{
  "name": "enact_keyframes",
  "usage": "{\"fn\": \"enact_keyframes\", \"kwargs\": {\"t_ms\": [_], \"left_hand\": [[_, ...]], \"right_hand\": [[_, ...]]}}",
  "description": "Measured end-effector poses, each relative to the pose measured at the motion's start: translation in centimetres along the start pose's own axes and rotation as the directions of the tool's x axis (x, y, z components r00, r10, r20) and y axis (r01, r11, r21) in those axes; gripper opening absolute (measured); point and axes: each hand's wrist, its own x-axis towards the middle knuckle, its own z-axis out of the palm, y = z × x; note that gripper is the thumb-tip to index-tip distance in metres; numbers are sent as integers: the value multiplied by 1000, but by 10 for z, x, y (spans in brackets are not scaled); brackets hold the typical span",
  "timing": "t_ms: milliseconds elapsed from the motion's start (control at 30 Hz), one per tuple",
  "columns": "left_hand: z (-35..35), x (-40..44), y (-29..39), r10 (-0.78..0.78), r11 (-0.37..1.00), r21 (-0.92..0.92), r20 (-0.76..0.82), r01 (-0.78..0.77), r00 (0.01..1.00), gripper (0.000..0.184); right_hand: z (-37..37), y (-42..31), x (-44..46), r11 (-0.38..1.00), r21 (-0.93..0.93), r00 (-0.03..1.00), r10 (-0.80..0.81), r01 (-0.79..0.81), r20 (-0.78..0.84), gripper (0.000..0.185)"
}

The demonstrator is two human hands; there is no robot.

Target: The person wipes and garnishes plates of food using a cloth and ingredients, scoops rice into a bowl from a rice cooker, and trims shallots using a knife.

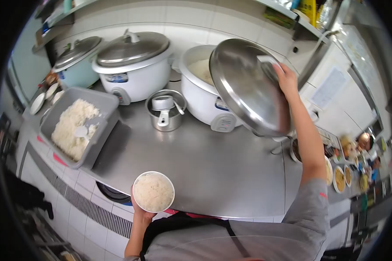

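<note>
My left hand [140, 209] is closed round a white bowl [154, 192] heaped with rice, near the front edge of the steel counter [196, 165]. My right hand [286, 79] grips the white handle of a large metal lid [248, 87], which is tilted up at the right side of an uncovered white rice cooker [200, 102]. Cooked rice [201, 70] shows inside that cooker, partly hidden by the lid. At the left, a grey tub [104, 99] holds more rice with a white scoop in it.
Two lidded rice cookers [133, 76] [77, 61] stand at the back left. A metal pot [166, 122] with a measuring cup sits mid-counter. Bowls of food [339, 179] line the far right. Shelves [283, 9] run above, and a floor drain [93, 209] lies lower left.
</note>
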Motion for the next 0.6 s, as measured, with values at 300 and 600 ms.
{"fn": "enact_keyframes", "kwargs": {"t_ms": [300,600], "left_hand": [[-8,-65,-47,351,922,-184,32,-340,936,73],[14,-75,-61,209,976,-79,108,-201,972,66]], "right_hand": [[187,20,108,999,-26,954,46,-40,297,42],[155,-18,78,943,-334,916,126,9,380,70]]}}
